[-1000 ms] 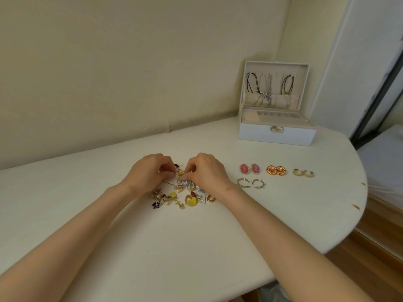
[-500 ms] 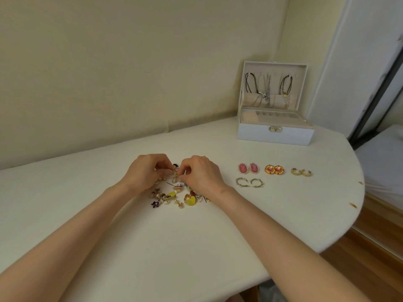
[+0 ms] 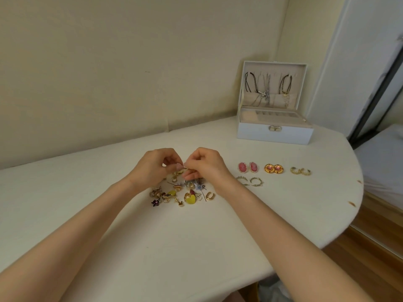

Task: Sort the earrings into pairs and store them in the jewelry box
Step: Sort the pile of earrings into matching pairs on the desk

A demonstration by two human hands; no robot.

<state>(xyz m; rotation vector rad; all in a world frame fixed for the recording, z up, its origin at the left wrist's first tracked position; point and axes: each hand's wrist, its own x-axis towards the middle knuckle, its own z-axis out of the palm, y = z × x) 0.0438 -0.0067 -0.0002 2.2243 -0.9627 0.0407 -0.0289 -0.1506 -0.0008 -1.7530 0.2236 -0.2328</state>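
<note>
A heap of mixed loose earrings point(image 3: 181, 194) lies mid-table, with a yellow heart piece point(image 3: 190, 199) and a gold oval hoop point(image 3: 210, 196) at its near edge. Just above the heap's far side, my left hand point(image 3: 152, 167) and my right hand point(image 3: 207, 165) meet fingertip to fingertip, both pinching a small pearl-edged earring point(image 3: 182, 165). To the right lie sorted pairs: pink ovals point(image 3: 247, 167), orange-gold rounds point(image 3: 273, 168), small gold hoops point(image 3: 300, 171), spiky hoops point(image 3: 250, 180). The white jewelry box point(image 3: 274, 134) stands open at the back right.
Necklaces point(image 3: 265, 88) hang inside the box lid. The white table point(image 3: 152, 247) curves off at the right, with wooden floor point(image 3: 370, 258) below. A wall runs along the table's far side. A dark door frame point(image 3: 375, 94) stands at the right.
Both hands have lifted slightly off the heap while keeping the small earring pinched between them. The gold oval hoop, hidden by my right wrist half a second ago, shows again.
</note>
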